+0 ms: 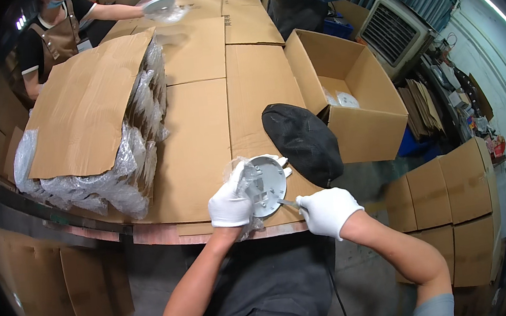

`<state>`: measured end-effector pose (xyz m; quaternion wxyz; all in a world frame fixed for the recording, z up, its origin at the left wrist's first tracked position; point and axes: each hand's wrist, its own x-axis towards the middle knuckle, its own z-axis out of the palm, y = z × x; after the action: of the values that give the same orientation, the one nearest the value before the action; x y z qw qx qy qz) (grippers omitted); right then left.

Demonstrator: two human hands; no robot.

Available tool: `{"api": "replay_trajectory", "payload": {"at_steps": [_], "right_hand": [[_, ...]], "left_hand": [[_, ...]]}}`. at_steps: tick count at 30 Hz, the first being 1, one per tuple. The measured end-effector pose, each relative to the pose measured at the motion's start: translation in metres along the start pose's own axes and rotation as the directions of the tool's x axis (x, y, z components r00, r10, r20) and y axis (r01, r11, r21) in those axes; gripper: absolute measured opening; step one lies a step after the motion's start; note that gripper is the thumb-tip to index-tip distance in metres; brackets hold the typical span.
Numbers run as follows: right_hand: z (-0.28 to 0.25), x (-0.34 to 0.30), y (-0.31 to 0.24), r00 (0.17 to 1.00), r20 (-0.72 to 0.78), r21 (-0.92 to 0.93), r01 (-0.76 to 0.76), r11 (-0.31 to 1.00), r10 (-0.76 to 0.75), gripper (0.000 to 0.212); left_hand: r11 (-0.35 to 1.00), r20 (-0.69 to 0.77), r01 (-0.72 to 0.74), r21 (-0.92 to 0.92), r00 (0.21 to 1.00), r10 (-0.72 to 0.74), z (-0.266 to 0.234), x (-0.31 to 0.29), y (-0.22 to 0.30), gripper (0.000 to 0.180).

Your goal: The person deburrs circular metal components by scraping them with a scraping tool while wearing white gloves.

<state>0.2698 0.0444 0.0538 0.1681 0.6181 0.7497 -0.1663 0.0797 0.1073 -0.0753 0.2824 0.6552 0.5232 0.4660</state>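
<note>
While the gloved left hand [233,201] grips a round grey disc [272,177] and clear plastic film [252,225], the right hand [331,211] clasps a slim tool [288,203] near its rim.

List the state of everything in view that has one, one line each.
Left hand: white-gloved, holding the disc
Right hand: white-gloved, gripping the thin tool
Grey disc: held tilted, partly out of its wrap
Clear plastic wrap: crumpled, open
Thin tool: tip at the disc's rim
Large carton: open, pale pieces inside
Wrapped stack: covered by a cardboard sheet
Tube lamp: lit
</note>
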Motion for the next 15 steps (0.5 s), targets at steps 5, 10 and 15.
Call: {"api": "replay_trajectory", "payload": {"at_steps": [5,10,15], "right_hand": [[0.056,-0.018,0.012,0.958,-0.272,0.188,-0.038,0.981,0.089,0.026],[0.117,-0.015,0.026,0.827,-0.529,0.525,0.141,0.84,0.192,0.035],[0.092,-0.015,0.018,0.77,-0.505,0.707,0.11,0.699,0.389,0.043]], "left_hand": [[0.994,0.02,0.061,0.092,0.998,-0.064,-0.001,0.006,0.006,0.048],[0.994,0.049,0.077,0.074,0.996,-0.08,-0.002,0.009,0.001,0.045],[0.935,0.296,0.291,-0.201,0.928,-0.225,-0.008,0.012,0.0,0.038]]}}
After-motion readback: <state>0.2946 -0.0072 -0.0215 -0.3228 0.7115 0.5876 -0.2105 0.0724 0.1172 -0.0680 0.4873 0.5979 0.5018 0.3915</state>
